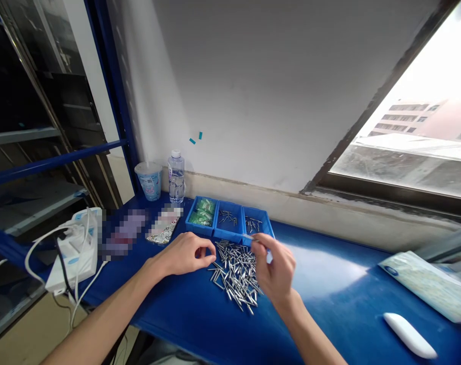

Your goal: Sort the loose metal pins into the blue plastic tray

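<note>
Right hand (276, 263) pinching a pin (247, 236) by the blue bins (228, 235); left hand (188, 253) curled, can't tell if closed; tabletop (329, 276) open rightward!

Left hand (190, 252), heaped pins (236, 276), right hand (276, 261) — blue tray (226, 235) behind

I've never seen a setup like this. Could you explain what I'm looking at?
There's no machine here: these are a person's own bare hands, seen by a camera worn on their head, looking forward and down.

On the blue table lies a loose pile of metal pins. Behind it is a blue tray with three compartments: green packets in the left one, small metal pieces in the other two. A bottle and a cup stand farther back.

The right hand pinches a slim piece near the tray. The left hand is curled beside the pile; whether it holds anything, I can't tell.
</note>
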Demonstrator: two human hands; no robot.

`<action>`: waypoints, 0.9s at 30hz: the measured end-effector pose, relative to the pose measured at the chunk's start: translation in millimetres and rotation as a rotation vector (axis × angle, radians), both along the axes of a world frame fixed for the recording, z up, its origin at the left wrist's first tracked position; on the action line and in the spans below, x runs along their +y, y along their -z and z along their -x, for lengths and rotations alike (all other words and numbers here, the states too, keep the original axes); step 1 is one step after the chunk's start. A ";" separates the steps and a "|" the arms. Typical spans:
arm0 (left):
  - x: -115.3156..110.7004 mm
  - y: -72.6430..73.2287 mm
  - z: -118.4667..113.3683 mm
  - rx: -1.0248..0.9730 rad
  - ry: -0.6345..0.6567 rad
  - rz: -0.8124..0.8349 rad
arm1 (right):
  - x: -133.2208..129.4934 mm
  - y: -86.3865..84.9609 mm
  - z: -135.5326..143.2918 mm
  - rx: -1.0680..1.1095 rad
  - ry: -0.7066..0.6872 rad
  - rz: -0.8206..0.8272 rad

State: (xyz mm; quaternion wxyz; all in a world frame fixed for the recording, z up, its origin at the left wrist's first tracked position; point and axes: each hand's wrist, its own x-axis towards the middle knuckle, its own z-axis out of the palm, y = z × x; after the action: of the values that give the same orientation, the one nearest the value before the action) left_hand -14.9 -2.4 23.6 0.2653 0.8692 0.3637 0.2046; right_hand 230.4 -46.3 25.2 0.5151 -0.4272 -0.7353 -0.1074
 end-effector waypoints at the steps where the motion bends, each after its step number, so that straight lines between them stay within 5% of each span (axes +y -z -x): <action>1: -0.1 -1.0 2.0 0.035 0.008 0.030 | 1.7 -7.0 -2.1 0.067 0.073 -0.025; 5: -6.2 3.0 6.0 0.136 0.017 0.045 | 18.8 -26.1 -9.0 -0.079 0.268 0.245; 9: -14.4 6.6 4.1 0.192 -0.044 0.003 | 29.5 -15.6 -14.4 -0.221 0.274 0.460; 16: -15.6 3.4 -5.2 0.300 0.013 -0.124 | 17.4 10.0 -23.5 -0.364 -0.115 0.514; 27: -12.0 6.7 2.4 0.215 0.086 -0.087 | 7.3 25.6 6.6 -0.512 -0.236 0.550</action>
State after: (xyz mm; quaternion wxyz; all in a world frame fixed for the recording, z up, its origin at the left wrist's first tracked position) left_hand -17.3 -14.4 16.9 0.1952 0.9116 0.3432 0.1145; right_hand 223.8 -39.0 -0.4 0.1901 -0.4211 -0.8854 0.0506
